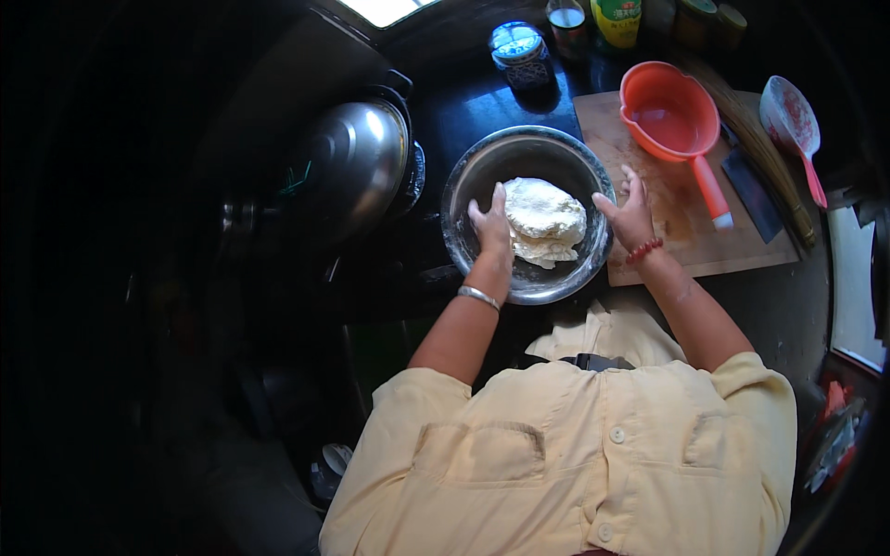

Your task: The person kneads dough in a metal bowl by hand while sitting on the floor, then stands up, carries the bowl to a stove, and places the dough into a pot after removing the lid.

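Observation:
A rough lump of floury dough [546,215] lies in a wide stainless steel basin [532,288] whose inner wall is dusted with flour. My left hand [492,226] reaches into the basin at the dough's left side, fingers apart and thumb raised; whether it touches the dough is hard to tell. Over the basin's right rim, my right hand [631,215] is spread and holds nothing, apart from the dough. Pale residue coats the fingers of both hands. A silver bangle circles the left wrist, a red bead bracelet the right.
Right of the basin, a wooden cutting board [695,250] bears an orange plastic ladle [671,111], a cleaver [754,198] and a straw whisk broom [772,153]. Beyond them lies a floury scoop [793,115]. A lidded metal pot [354,160] stands left; a blue-and-white jar [521,59] stands behind.

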A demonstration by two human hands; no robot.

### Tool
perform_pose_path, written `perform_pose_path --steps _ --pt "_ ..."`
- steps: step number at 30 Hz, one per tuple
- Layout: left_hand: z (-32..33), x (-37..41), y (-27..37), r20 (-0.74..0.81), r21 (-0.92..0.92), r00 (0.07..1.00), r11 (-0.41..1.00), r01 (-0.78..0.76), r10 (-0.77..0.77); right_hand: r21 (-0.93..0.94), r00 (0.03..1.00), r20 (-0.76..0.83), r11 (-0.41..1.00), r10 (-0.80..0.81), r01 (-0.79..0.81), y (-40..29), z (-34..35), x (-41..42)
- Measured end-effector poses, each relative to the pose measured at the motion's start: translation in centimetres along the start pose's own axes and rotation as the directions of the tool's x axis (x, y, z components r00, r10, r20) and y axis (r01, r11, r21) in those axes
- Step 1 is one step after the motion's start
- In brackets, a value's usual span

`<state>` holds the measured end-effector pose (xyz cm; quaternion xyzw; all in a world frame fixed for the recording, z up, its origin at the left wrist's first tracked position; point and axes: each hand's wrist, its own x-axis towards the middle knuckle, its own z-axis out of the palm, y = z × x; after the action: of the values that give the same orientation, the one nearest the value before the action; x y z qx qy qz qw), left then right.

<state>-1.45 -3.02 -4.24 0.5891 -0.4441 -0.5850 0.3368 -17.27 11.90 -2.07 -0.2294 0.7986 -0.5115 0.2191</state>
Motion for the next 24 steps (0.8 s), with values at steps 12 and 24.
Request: perform_pose_path --steps 12,24 --pt "1.4 -2.7 -2.6 0.011 -0.283 0.975 0.934 0.218 -0.224 -0.184 0.994 0.088 0.979 -0.071 0.086 -0.7 1.8 1.2" --pt "1.0 -7.0 7.6 0.605 0.773 0.765 0.067 -0.631 0.222 -0.109 0.996 0.052 0.991 -0.070 0.076 -0.2 1.9 1.4"
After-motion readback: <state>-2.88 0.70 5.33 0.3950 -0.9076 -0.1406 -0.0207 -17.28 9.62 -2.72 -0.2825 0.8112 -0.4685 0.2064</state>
